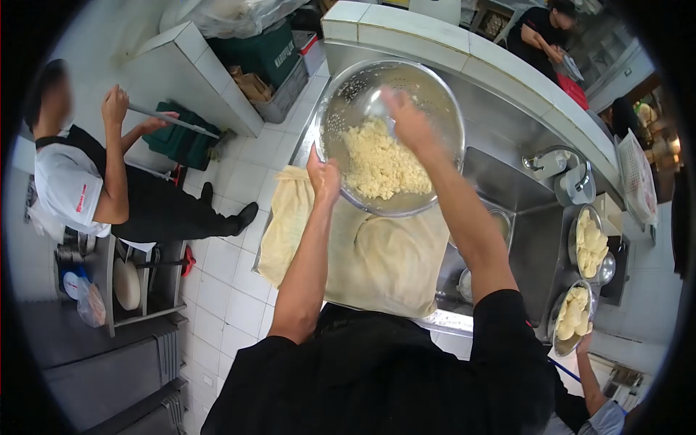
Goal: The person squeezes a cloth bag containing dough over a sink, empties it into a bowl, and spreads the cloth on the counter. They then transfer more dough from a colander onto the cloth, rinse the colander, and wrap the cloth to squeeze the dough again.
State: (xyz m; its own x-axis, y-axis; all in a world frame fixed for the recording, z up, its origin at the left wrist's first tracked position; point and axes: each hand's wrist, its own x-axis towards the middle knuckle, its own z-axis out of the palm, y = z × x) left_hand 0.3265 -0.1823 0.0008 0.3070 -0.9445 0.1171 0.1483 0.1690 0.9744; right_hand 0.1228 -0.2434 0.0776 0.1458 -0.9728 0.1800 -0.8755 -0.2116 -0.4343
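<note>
A large metal colander with small holes in its wall is tilted over the counter in front of me. Pale yellow, crumbly food lies in it. My left hand grips the colander's left rim, thumb up along the edge. Inside the colander's upper part, my right hand is smeared by motion; its fingers and anything in them cannot be made out. A shiny patch shows beside its fingertips. Below the colander, a damp beige cloth is spread over the steel counter, bunched at its left end.
A steel sink with a tap lies to the right. Two bowls of pale peeled pieces stand beyond it, a person's hand at the nearer one. At left, another person holds a long handle. A tiled ledge runs behind.
</note>
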